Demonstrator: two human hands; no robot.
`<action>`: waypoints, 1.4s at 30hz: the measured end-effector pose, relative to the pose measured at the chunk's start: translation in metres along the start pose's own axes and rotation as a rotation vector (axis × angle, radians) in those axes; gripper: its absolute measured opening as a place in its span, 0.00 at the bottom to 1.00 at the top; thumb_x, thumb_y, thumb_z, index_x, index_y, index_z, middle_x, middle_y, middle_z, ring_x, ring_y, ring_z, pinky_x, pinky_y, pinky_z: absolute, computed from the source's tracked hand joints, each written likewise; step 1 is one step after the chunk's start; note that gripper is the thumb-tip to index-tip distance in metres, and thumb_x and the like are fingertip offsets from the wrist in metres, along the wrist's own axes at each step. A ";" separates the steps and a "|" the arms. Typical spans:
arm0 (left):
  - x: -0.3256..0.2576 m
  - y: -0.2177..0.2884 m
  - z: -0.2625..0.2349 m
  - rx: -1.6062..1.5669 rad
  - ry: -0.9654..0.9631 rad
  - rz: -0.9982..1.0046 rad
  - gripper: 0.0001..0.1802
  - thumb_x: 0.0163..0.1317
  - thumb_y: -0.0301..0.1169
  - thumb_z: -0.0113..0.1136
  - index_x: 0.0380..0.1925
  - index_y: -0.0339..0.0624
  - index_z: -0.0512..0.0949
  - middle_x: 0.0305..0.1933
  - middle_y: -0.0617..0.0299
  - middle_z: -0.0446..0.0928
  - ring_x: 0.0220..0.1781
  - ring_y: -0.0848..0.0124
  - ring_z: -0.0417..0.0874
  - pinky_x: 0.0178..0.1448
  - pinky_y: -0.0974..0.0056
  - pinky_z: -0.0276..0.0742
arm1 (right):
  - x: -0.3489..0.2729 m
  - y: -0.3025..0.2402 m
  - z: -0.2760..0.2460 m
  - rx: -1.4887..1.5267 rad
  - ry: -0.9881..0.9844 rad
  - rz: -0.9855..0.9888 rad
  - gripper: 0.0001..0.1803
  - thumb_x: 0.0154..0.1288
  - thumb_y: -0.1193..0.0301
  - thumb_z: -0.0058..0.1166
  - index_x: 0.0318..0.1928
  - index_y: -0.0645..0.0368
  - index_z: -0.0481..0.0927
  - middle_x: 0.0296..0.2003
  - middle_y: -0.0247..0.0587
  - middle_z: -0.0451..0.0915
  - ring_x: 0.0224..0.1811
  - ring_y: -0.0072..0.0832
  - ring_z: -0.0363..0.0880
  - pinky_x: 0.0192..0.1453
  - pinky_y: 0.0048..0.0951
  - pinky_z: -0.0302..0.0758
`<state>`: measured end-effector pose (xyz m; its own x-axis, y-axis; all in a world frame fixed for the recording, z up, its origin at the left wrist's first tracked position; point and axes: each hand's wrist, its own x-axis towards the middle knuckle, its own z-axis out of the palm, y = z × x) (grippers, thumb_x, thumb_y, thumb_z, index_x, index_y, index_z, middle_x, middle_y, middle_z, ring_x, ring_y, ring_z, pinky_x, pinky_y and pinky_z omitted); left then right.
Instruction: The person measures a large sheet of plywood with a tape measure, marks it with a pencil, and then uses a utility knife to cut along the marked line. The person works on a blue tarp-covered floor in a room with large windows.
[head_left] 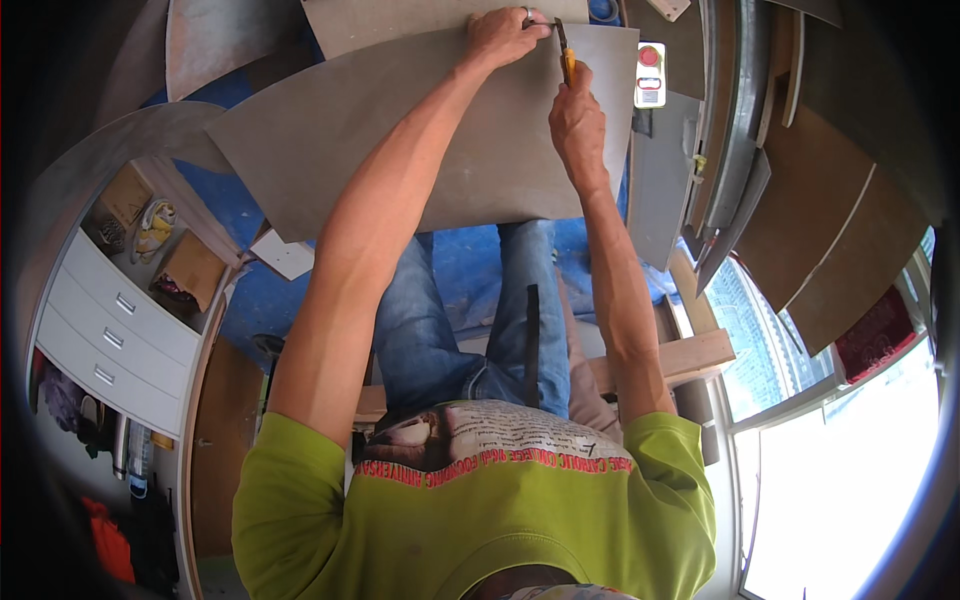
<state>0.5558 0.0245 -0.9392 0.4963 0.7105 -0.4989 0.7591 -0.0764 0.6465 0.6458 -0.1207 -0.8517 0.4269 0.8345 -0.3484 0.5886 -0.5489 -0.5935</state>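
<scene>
A large grey-brown sheet (480, 140) lies in front of me, its near edge above my knees. My right hand (578, 125) is closed round the yellow handle of a tool (568, 65) with a dark metal upper part, its exact kind unclear. The tool points away from me, its tip close to the sheet's far edge. Just left of that tip is my left hand (500, 38), wearing a ring, its thumb and finger pinched together over the far edge. What the pinch holds is too small to make out.
Another brownish sheet (385, 22) lies beyond the far edge. To the right are a white device with a red round mark (650, 75) and several leaning boards (850, 225). A white drawer unit (115, 330) stands left; a wooden beam (690, 355) lies near my right elbow. Blue covering (470, 270) shows below.
</scene>
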 end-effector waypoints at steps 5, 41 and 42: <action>-0.002 -0.011 0.014 0.010 0.059 0.019 0.15 0.63 0.48 0.58 0.44 0.62 0.87 0.38 0.60 0.87 0.46 0.58 0.86 0.60 0.47 0.66 | 0.005 -0.005 -0.001 -0.047 -0.090 0.061 0.18 0.75 0.72 0.42 0.61 0.58 0.59 0.33 0.70 0.81 0.36 0.68 0.80 0.41 0.62 0.74; -0.002 -0.017 0.014 -0.002 0.070 0.150 0.18 0.62 0.46 0.63 0.49 0.52 0.84 0.46 0.54 0.86 0.52 0.55 0.84 0.60 0.48 0.70 | 0.003 0.000 -0.015 -0.003 -0.121 0.060 0.18 0.75 0.71 0.45 0.61 0.57 0.62 0.35 0.67 0.82 0.36 0.66 0.81 0.40 0.60 0.76; -0.003 -0.018 0.015 -0.017 0.120 0.178 0.17 0.61 0.44 0.64 0.47 0.51 0.85 0.48 0.55 0.86 0.54 0.55 0.84 0.59 0.49 0.72 | 0.002 0.000 -0.014 0.000 -0.108 0.033 0.18 0.75 0.71 0.45 0.61 0.57 0.62 0.35 0.67 0.82 0.36 0.66 0.81 0.40 0.60 0.77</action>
<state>0.5468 0.0135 -0.9584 0.5677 0.7649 -0.3043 0.6559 -0.1969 0.7287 0.6559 -0.1201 -0.8421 0.3696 0.8164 -0.4438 0.5756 -0.5761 -0.5804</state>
